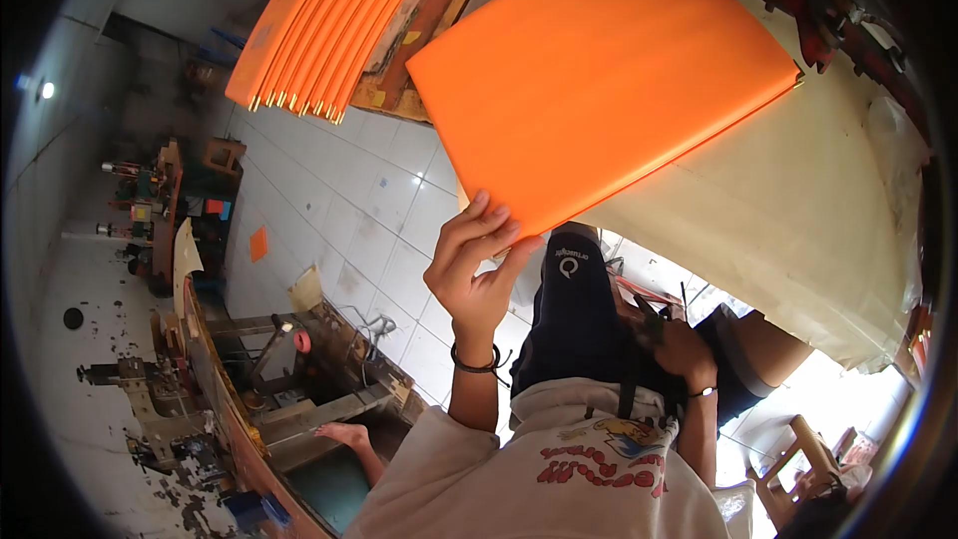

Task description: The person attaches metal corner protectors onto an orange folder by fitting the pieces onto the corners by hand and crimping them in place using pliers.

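Note:
A large orange folder [599, 90] with a brass-coloured metal corner on its right lies tilted across the work table. My left hand [474, 265] pinches its near corner, thumb below and fingers on top. Down by my lap, my right hand [687, 351] is closed around a dark, narrow tool [651, 327] whose kind I cannot make out. To the upper left, a stack of similar orange folders [334, 25] has brass-coloured corners along its lower edge.
A pale sheet [758, 210] covers the table and hangs over its edge. Dark red metal bars [828, 30] stand at the upper right. Another person's foot [344, 434] shows by a wooden bench at lower left. A wooden stool [798, 459] stands at lower right.

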`<state>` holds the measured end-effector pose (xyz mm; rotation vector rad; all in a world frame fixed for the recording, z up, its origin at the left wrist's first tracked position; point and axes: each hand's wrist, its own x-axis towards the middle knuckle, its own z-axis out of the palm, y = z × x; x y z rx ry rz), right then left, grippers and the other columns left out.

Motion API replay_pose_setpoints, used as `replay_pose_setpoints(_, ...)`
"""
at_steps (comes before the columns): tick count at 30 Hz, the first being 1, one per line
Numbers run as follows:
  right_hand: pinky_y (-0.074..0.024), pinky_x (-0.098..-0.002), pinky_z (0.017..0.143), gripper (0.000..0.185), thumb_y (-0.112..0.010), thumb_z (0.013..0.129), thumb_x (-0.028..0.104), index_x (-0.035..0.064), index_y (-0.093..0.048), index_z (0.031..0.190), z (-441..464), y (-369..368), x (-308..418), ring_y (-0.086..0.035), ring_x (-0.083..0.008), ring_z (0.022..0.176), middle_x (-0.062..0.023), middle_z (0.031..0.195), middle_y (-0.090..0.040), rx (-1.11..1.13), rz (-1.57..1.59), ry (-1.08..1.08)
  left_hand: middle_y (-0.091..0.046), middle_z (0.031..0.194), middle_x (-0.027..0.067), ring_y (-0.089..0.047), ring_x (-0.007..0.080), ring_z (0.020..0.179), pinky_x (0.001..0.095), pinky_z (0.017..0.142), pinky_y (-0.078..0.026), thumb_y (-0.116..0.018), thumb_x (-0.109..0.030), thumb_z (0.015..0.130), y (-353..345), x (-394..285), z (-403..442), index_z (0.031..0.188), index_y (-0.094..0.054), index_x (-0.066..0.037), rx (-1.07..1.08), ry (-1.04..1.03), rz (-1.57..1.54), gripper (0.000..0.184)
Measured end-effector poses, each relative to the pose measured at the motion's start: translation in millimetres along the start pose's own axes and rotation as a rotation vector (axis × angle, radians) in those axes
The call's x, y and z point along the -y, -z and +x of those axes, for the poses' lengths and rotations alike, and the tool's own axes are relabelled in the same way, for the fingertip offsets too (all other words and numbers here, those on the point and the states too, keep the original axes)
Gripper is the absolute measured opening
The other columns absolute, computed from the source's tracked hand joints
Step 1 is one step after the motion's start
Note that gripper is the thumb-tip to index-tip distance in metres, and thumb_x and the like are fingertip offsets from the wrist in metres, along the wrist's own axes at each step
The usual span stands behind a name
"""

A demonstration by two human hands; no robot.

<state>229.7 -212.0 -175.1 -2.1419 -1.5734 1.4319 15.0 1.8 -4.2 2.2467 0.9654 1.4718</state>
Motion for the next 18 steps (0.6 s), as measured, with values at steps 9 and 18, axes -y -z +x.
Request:
replay_pose_setpoints(9,-0.0526,-0.0501,0.079,0.031,-0.057,0.093,0.029,0.0202,-0.065,0.121,-8,8,10,-0.066,-0.0411,0.090,-0.0232,0.099,-0.068,0.005,0.087,0.084,-0.056,0.129,0.0155,-0.056,0.0258,0.118,0.0369,0.098,-0.047,-0.083,-0.003,0.075,-25,2,-28,0.126,-0.056,0.000,-0.345,0.218,-0.466,0.058)
replay_pose_setpoints(18,-0.0488,-0.0426,0.084,0.049,-0.052,0.095,0.053,0.0184,-0.059,0.129,-12,29,33,-0.067,-0.0350,0.097,-0.0227,0.105,-0.068,0.131,0.048,-0.019,-0.059,0.125,0.0124,-0.060,0.0238,0.107,0.0316,0.089,-0.049,-0.082,0.002,0.074,-14,-10,-31,0.121,-0.065,-0.005,-0.252,0.235,-0.139,0.050)
